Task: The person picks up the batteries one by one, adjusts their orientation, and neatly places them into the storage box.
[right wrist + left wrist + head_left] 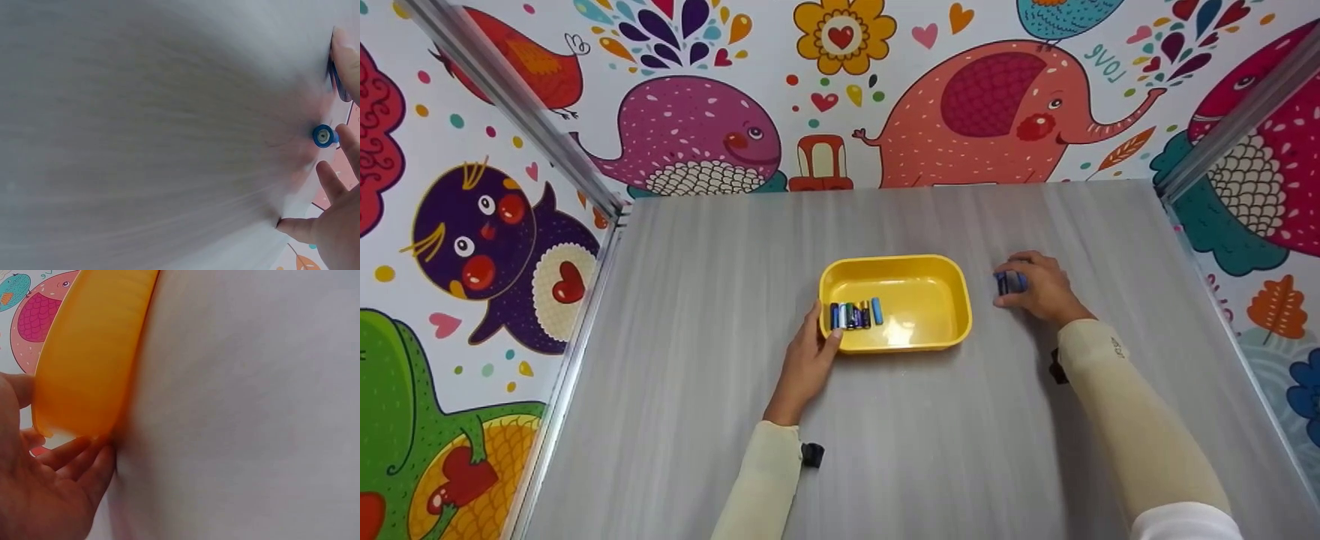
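Observation:
A yellow plastic tray (934, 343) sits on the table. Several small batteries (856, 316) lie side by side in its left part, a light blue one slightly apart. My left hand (808, 367) grips the tray's left end; in the left wrist view the thumb is over the rim and the fingers lie against the outside. Right of the tray, my right hand (1041, 289) holds blue batteries (1011, 283) at the table surface, thumb and fingers curled round them. In the right wrist view one blue battery (323, 136) shows its end, and a dark blue one lies by the thumb.
The grey wood-grain table (697, 300) carries the tray. Cartoon-printed walls (840, 97) stand at the back and both sides, with metal posts (521, 112) at the corners. Bare tabletop separates the right hand from the tray.

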Demonstrator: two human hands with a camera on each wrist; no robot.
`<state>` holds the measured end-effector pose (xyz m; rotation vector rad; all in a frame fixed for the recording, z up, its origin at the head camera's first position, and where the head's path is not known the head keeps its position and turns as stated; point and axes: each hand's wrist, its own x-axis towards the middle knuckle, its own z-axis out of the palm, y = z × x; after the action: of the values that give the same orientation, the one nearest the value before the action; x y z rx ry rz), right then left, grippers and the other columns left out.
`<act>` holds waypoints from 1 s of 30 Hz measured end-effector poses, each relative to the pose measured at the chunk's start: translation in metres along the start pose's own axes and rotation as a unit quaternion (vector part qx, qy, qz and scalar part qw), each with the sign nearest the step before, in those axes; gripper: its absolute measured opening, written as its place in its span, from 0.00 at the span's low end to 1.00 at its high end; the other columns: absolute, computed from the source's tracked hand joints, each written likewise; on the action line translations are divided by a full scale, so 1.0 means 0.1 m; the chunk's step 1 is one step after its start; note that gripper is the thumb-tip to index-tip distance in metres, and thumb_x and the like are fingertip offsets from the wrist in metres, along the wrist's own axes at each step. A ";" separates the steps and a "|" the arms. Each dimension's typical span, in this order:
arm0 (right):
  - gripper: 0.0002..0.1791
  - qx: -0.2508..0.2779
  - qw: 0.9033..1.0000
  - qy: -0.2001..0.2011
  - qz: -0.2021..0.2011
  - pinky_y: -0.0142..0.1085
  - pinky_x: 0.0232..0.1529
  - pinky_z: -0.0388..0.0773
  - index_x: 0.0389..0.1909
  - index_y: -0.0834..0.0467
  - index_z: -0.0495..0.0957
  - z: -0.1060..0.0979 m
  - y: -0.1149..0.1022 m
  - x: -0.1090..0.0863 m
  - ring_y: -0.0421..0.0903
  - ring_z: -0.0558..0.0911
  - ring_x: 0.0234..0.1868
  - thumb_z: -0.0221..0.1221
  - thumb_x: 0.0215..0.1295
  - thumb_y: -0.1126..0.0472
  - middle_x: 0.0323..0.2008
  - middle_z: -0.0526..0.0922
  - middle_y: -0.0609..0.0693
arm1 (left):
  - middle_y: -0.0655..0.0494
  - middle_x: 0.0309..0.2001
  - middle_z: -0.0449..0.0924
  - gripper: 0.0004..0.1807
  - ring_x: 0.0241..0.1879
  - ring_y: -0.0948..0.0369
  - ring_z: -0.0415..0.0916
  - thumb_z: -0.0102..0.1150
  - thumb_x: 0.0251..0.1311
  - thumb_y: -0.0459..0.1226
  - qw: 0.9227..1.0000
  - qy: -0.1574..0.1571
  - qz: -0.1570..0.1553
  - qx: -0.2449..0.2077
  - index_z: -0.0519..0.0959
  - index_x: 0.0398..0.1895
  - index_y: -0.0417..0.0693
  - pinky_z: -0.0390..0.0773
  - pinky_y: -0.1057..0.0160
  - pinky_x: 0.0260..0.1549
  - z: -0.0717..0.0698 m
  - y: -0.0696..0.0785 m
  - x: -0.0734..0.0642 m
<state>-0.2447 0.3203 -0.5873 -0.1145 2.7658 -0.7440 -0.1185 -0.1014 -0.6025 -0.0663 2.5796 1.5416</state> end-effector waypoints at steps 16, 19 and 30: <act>0.33 0.014 0.999 0.038 -0.009 0.65 0.72 0.61 0.62 0.45 0.81 -0.08 -0.12 -0.12 0.62 0.57 0.70 0.76 0.53 0.48 0.71 0.65 0.54 | 0.56 0.82 0.51 0.41 0.80 0.55 0.52 0.47 0.75 0.58 1.000 -0.004 -0.009 0.000 0.46 0.84 0.58 0.55 0.47 0.78 0.00 0.01 0.01; 0.34 0.010 0.998 0.051 -0.019 0.63 0.72 0.62 0.62 0.45 0.81 -0.10 -0.18 -0.14 0.62 0.58 0.71 0.77 0.52 0.48 0.71 0.65 0.53 | 0.56 0.82 0.51 0.42 0.80 0.55 0.52 0.47 0.75 0.59 1.000 -0.006 -0.010 -0.001 0.45 0.84 0.58 0.55 0.47 0.78 0.00 0.01 0.01; 0.32 0.016 0.993 0.085 -0.080 0.61 0.73 0.62 0.60 0.52 0.82 -0.13 -0.39 -0.15 0.61 0.58 0.73 0.78 0.51 0.54 0.71 0.67 0.56 | 0.55 0.82 0.51 0.41 0.80 0.55 0.51 0.46 0.75 0.59 1.000 -0.005 -0.002 0.000 0.45 0.84 0.58 0.55 0.48 0.78 -0.01 0.01 0.00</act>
<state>-0.2335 0.2953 -0.5536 -0.2816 2.9303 -0.8754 -0.1184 -0.1015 -0.6010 -0.0627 2.5713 1.5363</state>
